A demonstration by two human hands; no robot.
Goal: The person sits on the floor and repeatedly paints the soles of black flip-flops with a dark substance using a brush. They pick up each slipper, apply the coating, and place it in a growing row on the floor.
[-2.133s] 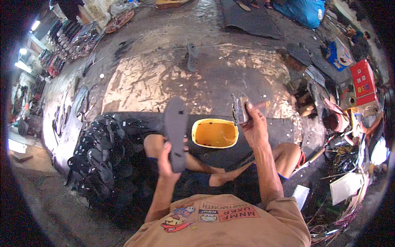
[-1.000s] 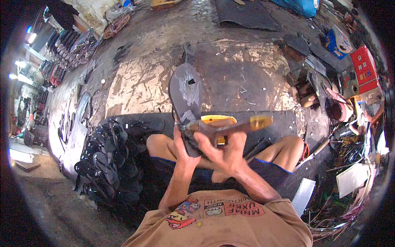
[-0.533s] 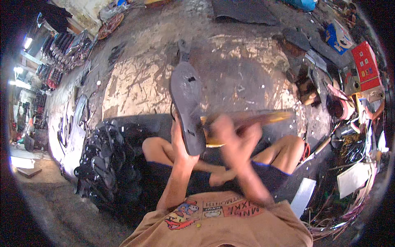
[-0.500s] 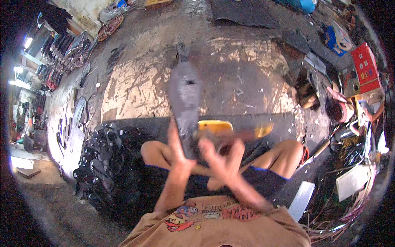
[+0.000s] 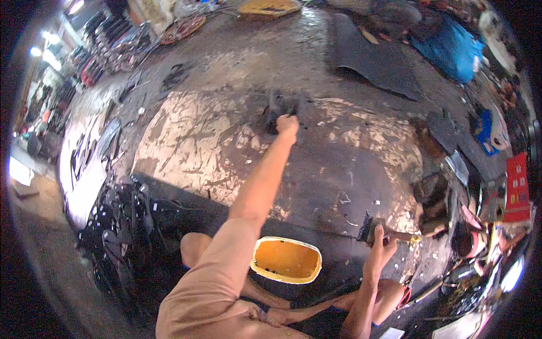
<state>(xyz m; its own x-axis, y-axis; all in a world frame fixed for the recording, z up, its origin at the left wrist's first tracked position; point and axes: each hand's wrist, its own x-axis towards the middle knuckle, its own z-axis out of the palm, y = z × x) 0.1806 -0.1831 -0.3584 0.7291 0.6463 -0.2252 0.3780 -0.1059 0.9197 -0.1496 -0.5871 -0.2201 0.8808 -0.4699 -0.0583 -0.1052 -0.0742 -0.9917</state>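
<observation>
My left arm reaches far forward over the mat. At its end my left hand (image 5: 287,127) is closed at a dark, blurred piece (image 5: 275,110) that looks like a shoe sole; its outline is smeared. On the right, close to my knee, my right hand (image 5: 383,244) is wrapped round a flat brush (image 5: 368,229). The dark bristles point left and the wooden handle sticks out to the right. Between my arms stands an open yellow tub (image 5: 287,276) with a pale rim and dark smears inside.
Under the work lies a pale, stained sheet (image 5: 186,138). A heap of black soles (image 5: 121,226) lies at my left. At my right are a red box (image 5: 516,186) and scattered tools. Further off lie a dark sheet (image 5: 372,62) and a blue bag (image 5: 454,48).
My left hand has gone from near my lap, where it held up a grey sole, to far forward on the mat. My right hand has moved right with the brush, away from the sole and tub.
</observation>
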